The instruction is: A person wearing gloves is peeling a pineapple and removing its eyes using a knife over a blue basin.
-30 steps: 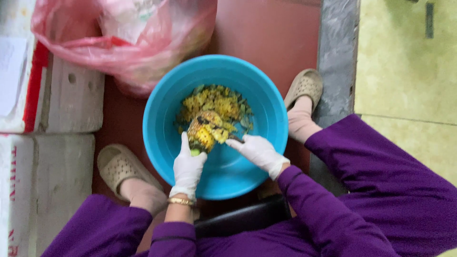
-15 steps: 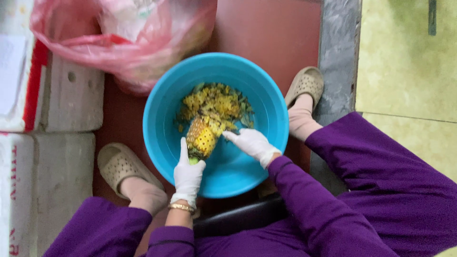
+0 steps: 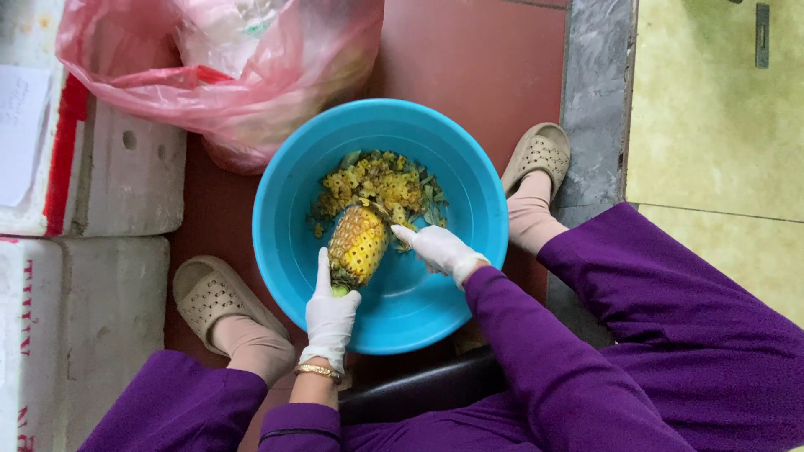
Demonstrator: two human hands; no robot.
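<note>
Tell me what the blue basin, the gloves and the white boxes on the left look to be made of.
Blue basin: likely moulded plastic, smooth, slightly glossy. Gloves on left hand and right hand: thin white latex or similar, tight with fine wrinkles. White boxes: apparently foam, matte, grainy, with dents and round holes.

This looks like a back area of a home or small food stall, with work done low on the floor rather than at a desk. The floor is dark red, edged by a grey stone sill and pale yellow-green tiles. White foam boxes stand stacked beside a pink plastic bag, and a blue plastic basin of fruit trimmings sits between slippered feet.
</note>
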